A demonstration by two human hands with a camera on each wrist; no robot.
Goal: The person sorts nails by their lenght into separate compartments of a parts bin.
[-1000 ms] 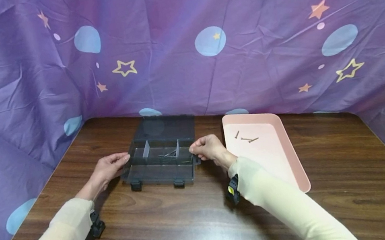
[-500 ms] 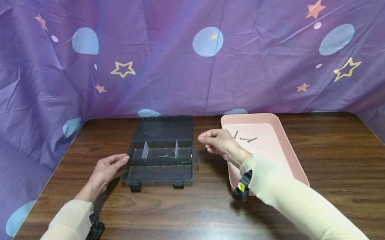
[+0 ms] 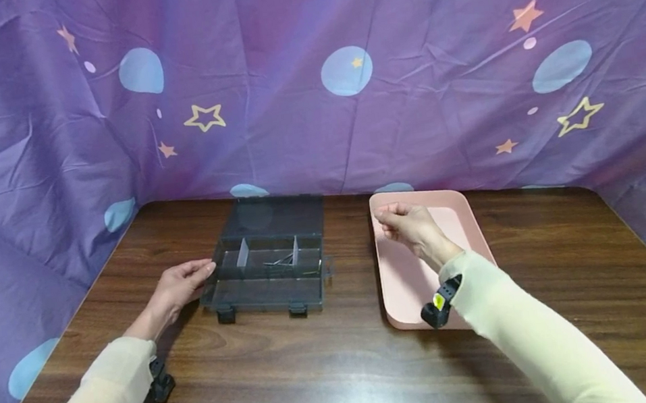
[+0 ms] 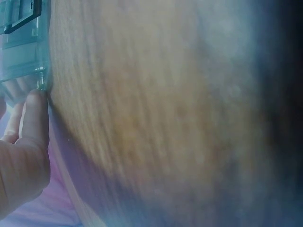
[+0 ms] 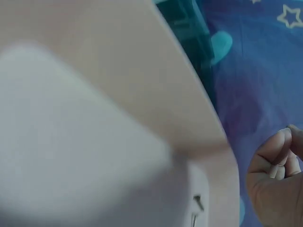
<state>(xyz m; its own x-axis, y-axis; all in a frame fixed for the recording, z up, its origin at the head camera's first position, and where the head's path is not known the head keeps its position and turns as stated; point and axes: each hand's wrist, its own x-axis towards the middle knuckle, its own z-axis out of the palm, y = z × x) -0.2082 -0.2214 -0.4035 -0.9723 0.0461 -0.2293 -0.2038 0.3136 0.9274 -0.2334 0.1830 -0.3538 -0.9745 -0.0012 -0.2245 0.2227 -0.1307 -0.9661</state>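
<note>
A dark see-through organizer box (image 3: 268, 297) lies with its lid (image 3: 273, 218) raised at the back. Thin silver screws or nails (image 3: 280, 261) sit in its middle compartment, between two upright dividers (image 3: 242, 253). My left hand (image 3: 178, 288) touches the box's left end; in the left wrist view a nearly straight finger (image 4: 36, 116) meets its corner. My right hand (image 3: 415, 227) hovers over the back left of the pink tray (image 3: 396, 301), thumb and forefinger together, with nothing visible between them. Two screws (image 5: 198, 202) show in the tray in the right wrist view; the hand hides them in the head view.
Brown wood-grain table (image 3: 298, 382) beneath everything. A purple patterned cloth (image 3: 278, 139) hangs behind it and on both sides. Latches (image 3: 226, 313) stick out from the box's front, and the tray's raised rim stands to the right of the box.
My right hand has moved from the box's right compartment rightward to above the tray, covering the screws there. My left hand has stayed at the box's left end.
</note>
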